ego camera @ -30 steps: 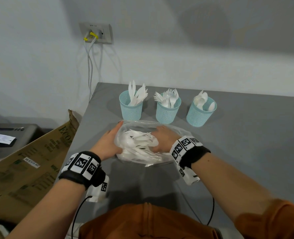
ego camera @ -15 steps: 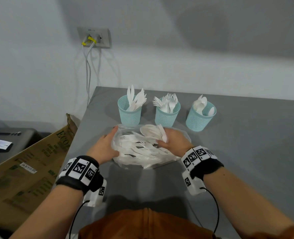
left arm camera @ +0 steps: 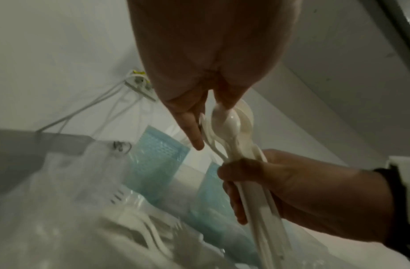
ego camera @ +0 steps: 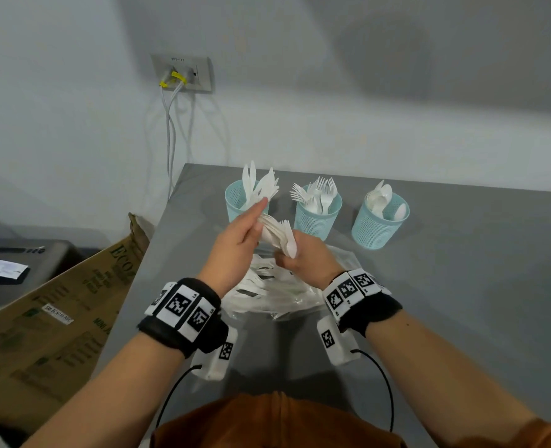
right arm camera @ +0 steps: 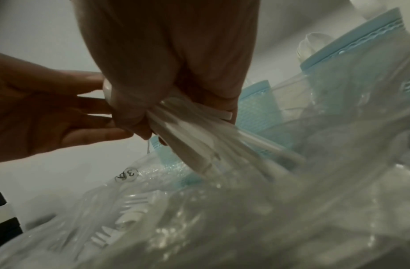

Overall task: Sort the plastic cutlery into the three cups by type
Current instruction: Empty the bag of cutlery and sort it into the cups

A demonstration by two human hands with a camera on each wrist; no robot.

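Three teal mesh cups stand in a row at the back of the grey table: the knife cup, the fork cup and the spoon cup. My right hand grips a bundle of white cutlery by its handles, above the clear plastic bag of loose cutlery. My left hand pinches the heads of that bundle between thumb and straight fingers. A spoon bowl and fork tines show at the top. The handles fan out below my right fist.
A brown cardboard box leans against the table's left edge, with a dark device behind it. A wall socket with hanging cables is above the table's back left corner. Bare table lies to the right.
My right hand has lifted a bundle of cutlery out of the bag. The left hand left the bag's edge and rose to take the bundle's heads.
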